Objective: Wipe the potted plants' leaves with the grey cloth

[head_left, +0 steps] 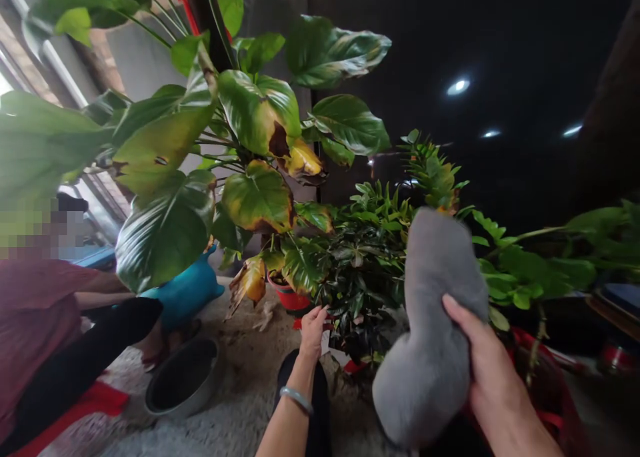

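My right hand (483, 357) grips a grey, soft, stuffed plush piece (430, 350) with a bulging lower end and a narrower waist. The thumb presses on its near face, and the other fingers are hidden behind it. To the left, my left hand (313, 330) is raised with its fingers pinched together, apart from the plush piece. Whatever may be between those fingertips is too small to make out. A bracelet (296, 400) circles the left wrist. Just beyond the left hand are dark green leaves (357, 277) and a red pot (290, 294).
Large-leaved plants (260, 197) rise in front, some leaves yellowed and browned. A grey basin (185, 377) sits on the rough floor at left. Beside it a person (45, 337) sits with a blue stuffed item (185, 294). A red container (555, 390) stands at lower right.
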`<action>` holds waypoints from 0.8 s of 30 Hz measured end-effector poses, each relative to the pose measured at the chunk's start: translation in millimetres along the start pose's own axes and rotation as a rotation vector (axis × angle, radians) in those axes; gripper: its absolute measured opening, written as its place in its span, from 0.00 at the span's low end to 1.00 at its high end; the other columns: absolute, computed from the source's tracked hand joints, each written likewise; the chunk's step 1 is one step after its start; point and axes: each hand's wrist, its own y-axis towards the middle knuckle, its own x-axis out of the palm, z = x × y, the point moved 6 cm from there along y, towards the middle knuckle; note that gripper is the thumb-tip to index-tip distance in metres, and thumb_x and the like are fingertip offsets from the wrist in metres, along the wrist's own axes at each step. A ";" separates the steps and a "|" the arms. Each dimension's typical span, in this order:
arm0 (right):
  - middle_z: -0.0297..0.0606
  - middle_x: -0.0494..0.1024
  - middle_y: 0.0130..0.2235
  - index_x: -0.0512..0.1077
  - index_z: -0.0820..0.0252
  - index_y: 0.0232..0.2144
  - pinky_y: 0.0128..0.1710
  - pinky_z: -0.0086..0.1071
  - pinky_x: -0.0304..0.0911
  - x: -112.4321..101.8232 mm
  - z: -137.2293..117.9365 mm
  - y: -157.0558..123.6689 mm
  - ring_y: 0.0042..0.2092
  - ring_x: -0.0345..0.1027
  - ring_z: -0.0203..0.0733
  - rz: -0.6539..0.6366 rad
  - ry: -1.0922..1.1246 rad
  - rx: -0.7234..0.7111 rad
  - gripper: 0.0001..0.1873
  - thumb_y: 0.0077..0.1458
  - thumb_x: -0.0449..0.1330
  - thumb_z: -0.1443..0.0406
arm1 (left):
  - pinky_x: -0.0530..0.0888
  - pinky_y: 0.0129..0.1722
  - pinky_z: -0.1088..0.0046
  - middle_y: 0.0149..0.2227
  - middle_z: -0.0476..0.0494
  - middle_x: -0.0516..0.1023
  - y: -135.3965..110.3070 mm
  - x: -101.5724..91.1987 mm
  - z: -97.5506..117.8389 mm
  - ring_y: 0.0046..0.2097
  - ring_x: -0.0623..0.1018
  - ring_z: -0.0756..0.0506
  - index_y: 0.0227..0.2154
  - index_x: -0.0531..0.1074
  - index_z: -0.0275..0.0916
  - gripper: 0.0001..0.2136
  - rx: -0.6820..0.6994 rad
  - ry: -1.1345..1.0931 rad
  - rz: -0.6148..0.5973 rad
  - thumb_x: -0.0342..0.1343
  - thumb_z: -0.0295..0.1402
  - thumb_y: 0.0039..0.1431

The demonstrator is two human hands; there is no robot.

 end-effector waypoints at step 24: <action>0.38 0.79 0.18 0.76 0.62 0.25 0.33 0.40 0.73 14.7 58.6 -13.2 0.29 0.77 0.53 -0.128 -0.003 0.457 0.13 0.33 0.69 0.62 | 0.64 0.17 0.79 0.15 0.51 0.70 -4.3 -1.0 6.9 0.21 0.69 0.52 0.13 0.71 0.36 0.18 0.002 0.019 0.012 0.67 0.44 0.23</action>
